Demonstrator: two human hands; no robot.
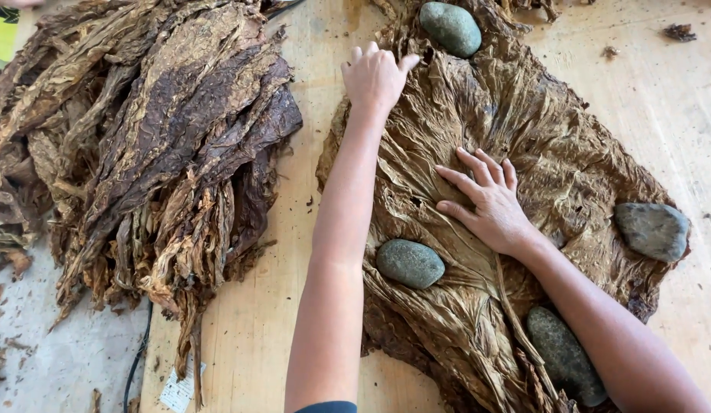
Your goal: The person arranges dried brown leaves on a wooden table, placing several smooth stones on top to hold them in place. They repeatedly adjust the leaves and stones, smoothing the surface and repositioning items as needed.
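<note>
A stack of flattened, light-brown dried leaves (516, 138) lies spread on a wooden table (302, 229). My left hand (375, 75) reaches far forward and rests with fingers apart on the leaves' upper left edge, close to a grey-green stone (450, 27). My right hand (489, 200) presses flat, fingers spread, on the middle of the top leaf. Three more smooth stones sit on the leaves: one (410, 263) between my forearms, one (652, 229) at the right edge, one (564, 353) near my right forearm.
A big heap of darker, crumpled dried leaves (156, 138) covers the table's left side and hangs over its edge. Leaf crumbs (679, 31) lie on the bare wood at far right. A grey floor (57, 359) and a dark cable (135, 363) show at lower left.
</note>
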